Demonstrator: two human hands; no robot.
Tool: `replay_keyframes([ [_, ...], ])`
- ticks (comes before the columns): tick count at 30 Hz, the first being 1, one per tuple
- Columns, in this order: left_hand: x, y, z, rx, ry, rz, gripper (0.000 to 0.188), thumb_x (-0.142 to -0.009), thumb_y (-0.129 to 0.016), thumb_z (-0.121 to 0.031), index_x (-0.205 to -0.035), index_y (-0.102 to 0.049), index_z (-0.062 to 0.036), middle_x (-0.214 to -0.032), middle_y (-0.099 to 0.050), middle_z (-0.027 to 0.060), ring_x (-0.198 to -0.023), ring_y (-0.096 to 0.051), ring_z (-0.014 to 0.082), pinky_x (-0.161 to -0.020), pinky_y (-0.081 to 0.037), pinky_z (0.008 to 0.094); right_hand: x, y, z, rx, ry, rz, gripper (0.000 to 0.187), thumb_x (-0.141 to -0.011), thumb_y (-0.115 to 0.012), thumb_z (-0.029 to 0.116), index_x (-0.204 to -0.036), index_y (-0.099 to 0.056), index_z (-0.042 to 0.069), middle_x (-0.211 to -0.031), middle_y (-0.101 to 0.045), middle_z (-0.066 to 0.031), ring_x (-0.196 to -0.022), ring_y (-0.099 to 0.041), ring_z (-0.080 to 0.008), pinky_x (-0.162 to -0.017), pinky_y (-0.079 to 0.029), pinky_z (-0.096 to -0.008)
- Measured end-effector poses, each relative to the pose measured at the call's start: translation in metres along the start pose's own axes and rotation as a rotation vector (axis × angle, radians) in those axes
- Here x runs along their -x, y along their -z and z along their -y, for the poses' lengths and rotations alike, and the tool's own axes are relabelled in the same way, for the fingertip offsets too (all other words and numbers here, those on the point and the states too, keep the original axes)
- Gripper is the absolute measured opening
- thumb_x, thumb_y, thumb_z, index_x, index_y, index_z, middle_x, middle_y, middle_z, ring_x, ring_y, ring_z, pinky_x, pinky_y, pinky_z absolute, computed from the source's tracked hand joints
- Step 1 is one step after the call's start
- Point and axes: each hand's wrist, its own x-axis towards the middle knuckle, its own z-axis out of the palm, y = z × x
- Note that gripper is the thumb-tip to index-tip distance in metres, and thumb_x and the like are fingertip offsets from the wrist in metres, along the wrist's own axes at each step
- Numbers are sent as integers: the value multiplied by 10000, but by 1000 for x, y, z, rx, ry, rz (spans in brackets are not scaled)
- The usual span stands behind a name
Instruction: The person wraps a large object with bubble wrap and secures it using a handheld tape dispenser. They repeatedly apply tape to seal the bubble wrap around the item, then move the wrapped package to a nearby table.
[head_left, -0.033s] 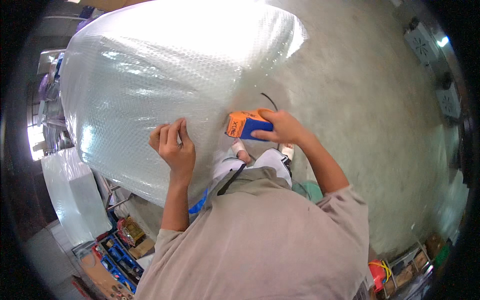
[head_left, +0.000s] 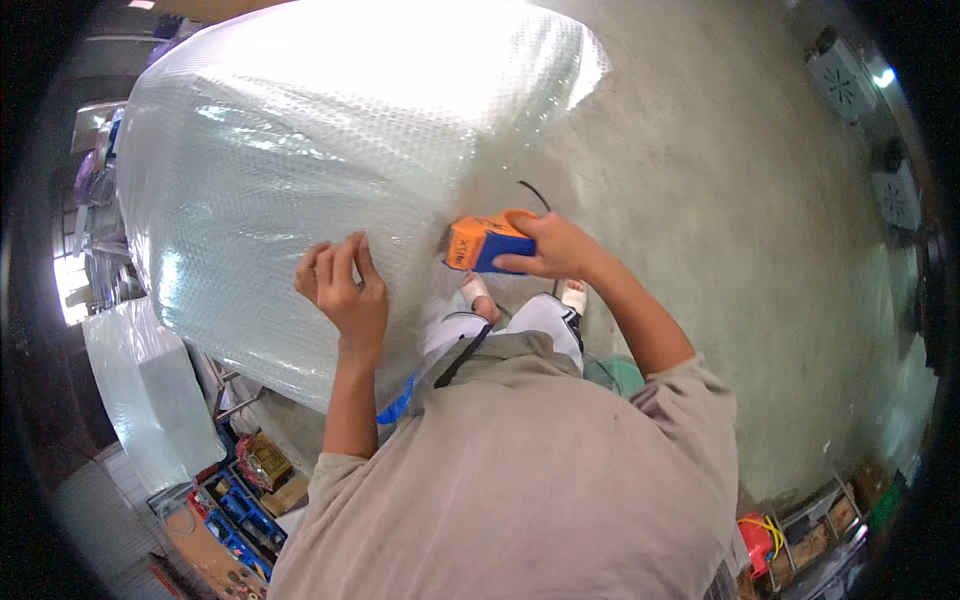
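A large bundle in clear bubble wrap [head_left: 270,190] fills the left and far part of the view. Against its near side is my left hand [head_left: 343,290], fingers bent and drawn together; whether they pinch the wrap or something small is hidden. My right hand [head_left: 555,248] grips a boxy orange and blue handheld tool [head_left: 492,243] by its orange handle, the thumb along the blue side. The tool's front end is at the right edge of the bubble wrap. A black cord [head_left: 537,194] curves near the tool.
Grey concrete floor [head_left: 720,220] spreads to the right. Another wrapped block [head_left: 155,390] stands at the left, beside blue bins [head_left: 238,515] of small items. Something round and green [head_left: 622,375] is behind my right side. White boxy units [head_left: 840,85] stand far right.
My right hand and the orange and blue tool have shifted slightly left and away from me. My left hand has moved very little and keeps its bent fingers.
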Motion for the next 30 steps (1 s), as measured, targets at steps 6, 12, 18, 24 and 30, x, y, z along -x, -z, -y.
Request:
replay_keyframes([
  [6,4,-16,1,-165,34,25,648,-854,-782,-136,-1425,-481,-77,-1424,-458,200,-1355,-390,347,-1093,-291,499,-28,-21,-79,95,11,2,638,-860,-708,583,-1120,-622,7,-858,-676,-249,-865,-670,-412,-747,-520,-480],
  [12,19,-57,-49,-29,-746,810,642,-883,-666,-216,-1455,-461,-7,-1534,-412,191,-1468,-325,327,-1219,-188,503,-18,-28,-138,34,-270,-50,681,-872,-654,637,-1068,-668,-15,-930,-703,-266,-894,-700,-403,-771,-533,-463],
  [18,28,-134,-71,-1084,-1335,989,672,-1008,-386,-307,-1563,-270,53,-1677,-185,176,-1560,-112,338,-1264,32,493,-18,-79,-186,-141,-633,-166,685,-859,-652,650,-935,-736,-25,-908,-719,-276,-839,-720,-395,-753,-539,-477],
  [24,27,-169,-71,-1105,-1325,1058,675,-1029,-334,-306,-1564,-210,86,-1692,-85,187,-1565,-35,352,-1254,87,487,85,-101,-226,-515,-1011,-330,730,-810,-703,686,-822,-749,-43,-773,-726,-187,-706,-714,-284,-648,-535,-422],
  [30,-4,-157,-111,-302,-755,1510,586,-988,-493,-381,-1422,-537,10,-1461,-532,232,-1455,-377,376,-1252,-128,509,84,-32,-188,-667,-801,-589,580,-872,-729,586,-789,-733,12,-700,-666,-44,-592,-604,-117,-568,-495,-327],
])
